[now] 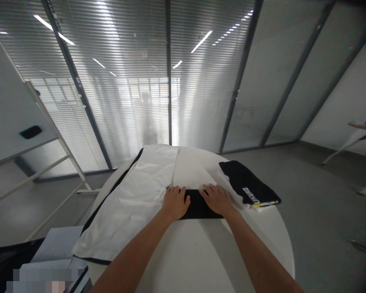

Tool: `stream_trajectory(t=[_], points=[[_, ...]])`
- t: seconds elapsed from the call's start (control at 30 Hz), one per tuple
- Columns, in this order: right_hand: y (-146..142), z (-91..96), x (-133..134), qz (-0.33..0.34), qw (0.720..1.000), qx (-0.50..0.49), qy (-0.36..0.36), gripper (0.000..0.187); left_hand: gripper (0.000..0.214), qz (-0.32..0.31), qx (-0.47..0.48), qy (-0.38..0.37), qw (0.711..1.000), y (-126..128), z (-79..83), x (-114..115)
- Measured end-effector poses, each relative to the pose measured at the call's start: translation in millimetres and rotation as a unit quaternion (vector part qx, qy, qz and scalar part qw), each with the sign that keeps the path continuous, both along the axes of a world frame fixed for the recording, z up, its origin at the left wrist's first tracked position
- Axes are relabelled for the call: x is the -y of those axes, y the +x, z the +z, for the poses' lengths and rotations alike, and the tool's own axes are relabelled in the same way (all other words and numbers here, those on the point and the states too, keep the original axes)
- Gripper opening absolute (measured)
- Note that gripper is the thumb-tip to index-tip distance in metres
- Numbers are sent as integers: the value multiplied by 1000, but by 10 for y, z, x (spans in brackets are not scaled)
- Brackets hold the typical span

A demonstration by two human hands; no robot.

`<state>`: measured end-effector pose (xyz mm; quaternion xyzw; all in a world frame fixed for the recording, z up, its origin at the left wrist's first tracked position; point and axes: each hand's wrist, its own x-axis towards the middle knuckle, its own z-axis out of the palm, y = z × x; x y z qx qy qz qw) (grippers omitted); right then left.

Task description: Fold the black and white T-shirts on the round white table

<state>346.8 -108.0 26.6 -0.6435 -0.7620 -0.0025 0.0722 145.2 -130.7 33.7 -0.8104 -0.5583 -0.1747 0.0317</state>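
Head view: left hand [175, 202] and right hand [218, 199] both lie palm down on a folded black cloth [198, 207], fingers stretched flat and slightly spread, nothing pinched or gripped. Hands sit side by side, with a narrow gap between them where the cloth shows. Left hand covers its left end, right hand its right end. Fingertips of both point away from the body and reach the far edge of the cloth, where white fabric begins. Black cloth lies as a low band across the middle of a round white table [201, 252], closer to the far rim than to the near one. Both forearms, bare, run up from the bottom of the frame over the bare near part of the table. Left of the left hand, touching the black cloth: a large white garment [134, 203] with a black edge, spread from the far rim to the near left rim and hanging over it. Right of the right hand, just beside it: a dark garment [242, 179] with white lettering [250, 195] (unreadable) and a yellow stripe [266, 203] at its near corner, lying toward the right rim. Lower left corner: dark and grey fabric, partly blurred, cannot tell what. Beyond the table: grey floor [323, 195], glass wall [201, 81] with blinds, whiteboard [9, 118] at left with a dark eraser [30, 132] on it, edge of another table at far right.
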Motion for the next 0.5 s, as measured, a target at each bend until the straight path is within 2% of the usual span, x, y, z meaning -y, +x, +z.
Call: stream_trajectory(t=[0.1,0.27,0.5], points=[[38,19,-44,-24,999,-24,-19,53,48,5,3,-23,1000,-75,77,63],[49,99,-63,49,997,-61,-3,42,51,-23,19,-99,995,-216,211,147],[5,200,-9,105,987,-120,21,40,51,-48,43,-189,980,-400,262,274]])
